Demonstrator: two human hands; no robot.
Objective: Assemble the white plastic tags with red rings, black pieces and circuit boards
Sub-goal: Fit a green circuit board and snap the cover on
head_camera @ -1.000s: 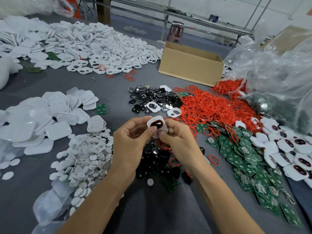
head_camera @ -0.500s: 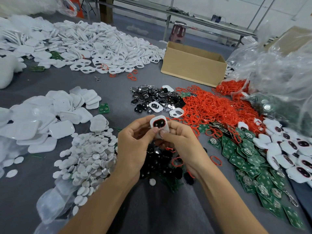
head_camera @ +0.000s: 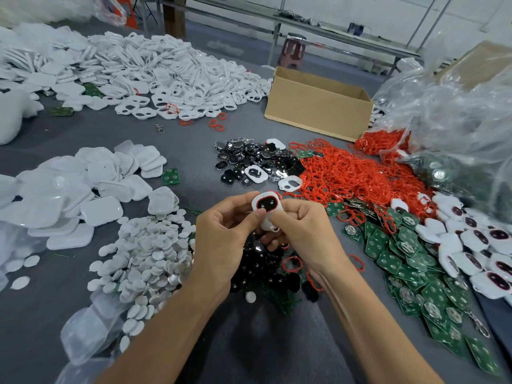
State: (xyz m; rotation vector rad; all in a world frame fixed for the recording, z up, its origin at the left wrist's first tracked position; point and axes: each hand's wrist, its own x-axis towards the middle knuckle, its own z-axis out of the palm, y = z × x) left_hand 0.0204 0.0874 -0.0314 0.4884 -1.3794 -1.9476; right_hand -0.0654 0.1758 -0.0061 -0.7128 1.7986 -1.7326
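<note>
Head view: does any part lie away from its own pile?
Yes. One green circuit board lies alone beside the white covers, far from the board pile. Stray red rings lie by the far white tags.

A grey cloth-covered counter [head_camera: 91, 128] fills the lower and middle view. Beyond its far edge lies a smooth grey-blue floor [head_camera: 227, 47] with a pale scuffed patch. On that floor stands a dull red plastic stool [head_camera: 291, 49], just beside a leg of a long metal-framed bench [head_camera: 340, 30] that crosses the back of the room at a slant. A small dark object [head_camera: 356, 26] sits on the bench top, too small to identify. A brown wooden post [head_camera: 172, 15] rises near the counter's far edge. Behind the bench is a plain white wall [head_camera: 388, 9], with a pale slanted rod [head_camera: 425, 22] before it. The light is even and soft.
</note>
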